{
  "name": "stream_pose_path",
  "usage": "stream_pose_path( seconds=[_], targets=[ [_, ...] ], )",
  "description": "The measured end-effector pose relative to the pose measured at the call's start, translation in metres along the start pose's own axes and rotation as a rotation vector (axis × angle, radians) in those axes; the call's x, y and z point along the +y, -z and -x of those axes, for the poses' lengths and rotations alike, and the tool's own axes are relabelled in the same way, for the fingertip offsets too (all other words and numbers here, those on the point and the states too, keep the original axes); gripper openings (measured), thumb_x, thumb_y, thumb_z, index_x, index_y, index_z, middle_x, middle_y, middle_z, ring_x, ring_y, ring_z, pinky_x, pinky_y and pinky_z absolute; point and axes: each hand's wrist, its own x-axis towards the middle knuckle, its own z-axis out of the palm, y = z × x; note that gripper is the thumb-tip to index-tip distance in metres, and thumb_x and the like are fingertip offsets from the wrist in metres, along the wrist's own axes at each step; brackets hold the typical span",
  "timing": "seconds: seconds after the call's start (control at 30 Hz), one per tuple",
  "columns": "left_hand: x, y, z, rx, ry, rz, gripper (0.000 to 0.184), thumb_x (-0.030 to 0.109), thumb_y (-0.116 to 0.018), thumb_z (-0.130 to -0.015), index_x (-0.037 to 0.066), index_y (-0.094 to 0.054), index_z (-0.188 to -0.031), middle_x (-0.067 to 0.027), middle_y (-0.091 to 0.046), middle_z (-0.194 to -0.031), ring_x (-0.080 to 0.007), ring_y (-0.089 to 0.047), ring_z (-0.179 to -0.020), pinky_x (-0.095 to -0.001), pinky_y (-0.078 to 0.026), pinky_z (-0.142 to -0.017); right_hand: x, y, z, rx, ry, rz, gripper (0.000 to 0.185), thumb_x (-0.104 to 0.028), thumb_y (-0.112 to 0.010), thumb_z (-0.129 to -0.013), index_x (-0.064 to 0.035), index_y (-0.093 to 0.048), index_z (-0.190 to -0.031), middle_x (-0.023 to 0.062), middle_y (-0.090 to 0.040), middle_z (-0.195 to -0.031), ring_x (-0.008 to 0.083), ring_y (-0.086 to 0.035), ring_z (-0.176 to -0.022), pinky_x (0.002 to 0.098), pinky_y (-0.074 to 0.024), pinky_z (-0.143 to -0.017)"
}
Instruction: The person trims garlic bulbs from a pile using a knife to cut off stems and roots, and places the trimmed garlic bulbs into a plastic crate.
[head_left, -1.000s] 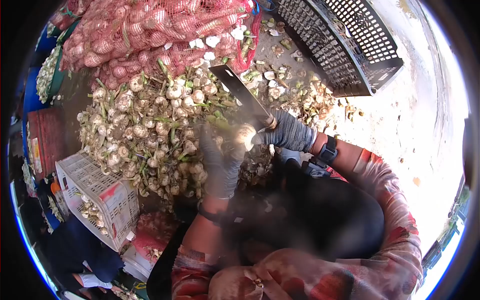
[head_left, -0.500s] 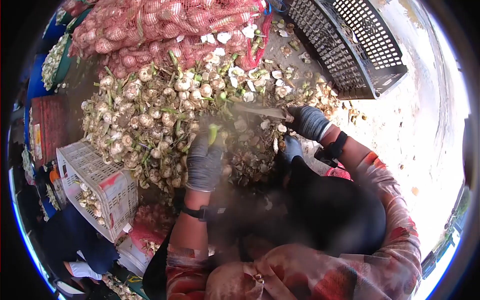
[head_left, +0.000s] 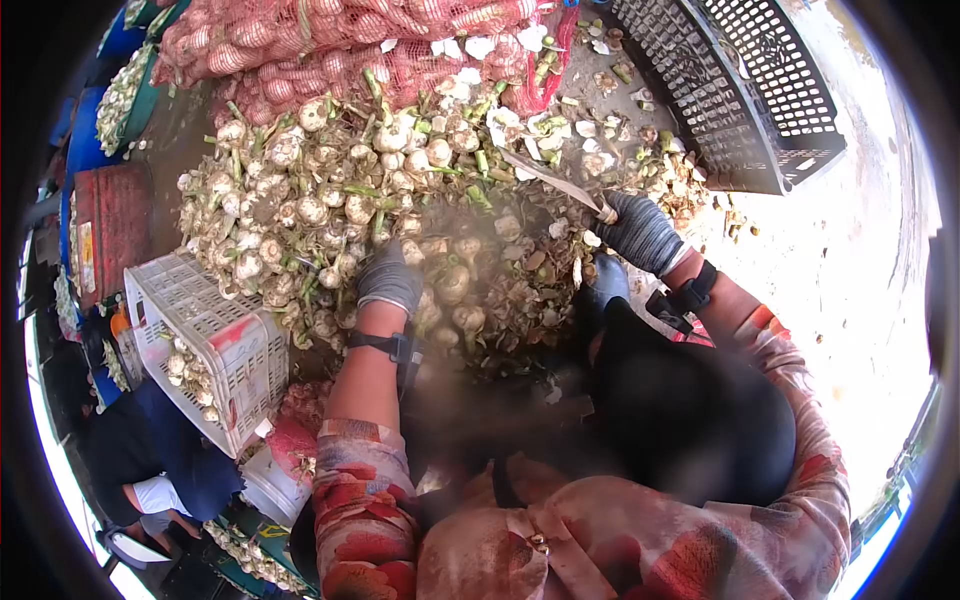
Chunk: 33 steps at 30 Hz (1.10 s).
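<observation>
My right hand, in a grey knit glove, is closed round the handle of a knife. The blade points up and left above peelings and cut stems. My left hand, gloved the same way, is at the near edge of a heap of garlic bulbs with stems and roots on. Its fingers are smeared and partly lost among the bulbs, so their grip does not show. Several trimmed garlic bulbs lie hazily between my hands, beside a litter of skins and stem scraps.
Red net sacks of garlic lie behind the heap. A black plastic crate stands at upper right. On the left is a tipped white crate with bulbs inside. Another person bends at lower left, near a white bucket.
My left hand has moved left to the heap, and the green-stemmed piece seen at its fingers before no longer shows there. The knife has tilted from nearly level to slanting. The view has shifted slightly.
</observation>
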Motion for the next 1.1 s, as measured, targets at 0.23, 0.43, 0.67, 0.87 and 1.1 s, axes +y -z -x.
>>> stream_pose_path(
  seconds=[0.23, 0.43, 0.67, 0.87, 1.1],
  targets=[
    [0.017, 0.012, -0.004, -0.115, -0.003, 0.067, 0.065, 0.025, -0.069, -0.08, 0.002, -0.043, -0.134, -0.02, -0.06, -0.12, -0.0374, -0.06, -0.106, -0.0423, -0.048, -0.094, -0.012, -0.022, -0.002, -0.134, 0.103, 0.115, 0.038, -0.04, -0.063, -0.085, -0.0054, -0.06, -0.101, 0.0196, -0.066, -0.079, 0.0392, -0.065, -0.078, 0.048, -0.0511, -0.071],
    [-0.013, -0.029, 0.014, 0.089, -0.691, 0.749, 0.049, 0.016, -0.068, -0.083, 0.001, -0.051, -0.126, -0.0128, -0.065, -0.109, -0.0241, -0.064, -0.096, -0.0345, -0.053, -0.083, -0.064, -0.012, 0.004, -0.133, 0.459, 0.099, 0.024, -0.027, -0.062, -0.082, -0.0107, -0.058, -0.1, 0.0134, -0.065, -0.079, 0.0354, -0.066, -0.075, 0.047, -0.0507, -0.063],
    [0.004, -0.048, 0.044, 0.458, -0.816, 0.539, 0.034, 0.018, -0.066, -0.085, 0.004, -0.061, -0.116, -0.0107, -0.068, -0.105, -0.0232, -0.066, -0.095, -0.0336, -0.053, -0.082, -0.073, -0.003, 0.018, -0.165, 0.488, 0.164, 0.048, -0.021, -0.068, -0.075, -0.0104, -0.056, -0.12, 0.0151, -0.065, -0.092, 0.0348, -0.064, -0.08, 0.0438, -0.0515, -0.068],
    [0.026, -0.045, 0.067, 0.382, -0.704, 0.754, 0.033, 0.017, -0.066, -0.086, 0.005, -0.06, -0.116, -0.0083, -0.068, -0.108, -0.0188, -0.066, -0.094, -0.0328, -0.053, -0.082, -0.063, -0.012, 0.016, -0.113, 0.552, 0.173, 0.035, -0.015, -0.064, -0.074, -0.0112, -0.058, -0.109, 0.0127, -0.064, -0.075, 0.0337, -0.066, -0.072, 0.0455, -0.0499, -0.058],
    [0.033, -0.046, 0.061, 0.428, -1.044, 0.436, 0.044, 0.003, -0.064, -0.085, 0.003, -0.051, -0.126, -0.0095, -0.066, -0.108, -0.0179, -0.065, -0.093, -0.0309, -0.053, -0.079, -0.035, -0.02, 0.014, -0.127, 0.506, 0.175, 0.034, -0.013, -0.065, -0.072, -0.0093, -0.054, -0.104, 0.013, -0.063, -0.074, 0.036, -0.065, -0.073, 0.0449, -0.0506, -0.059]
  ],
)
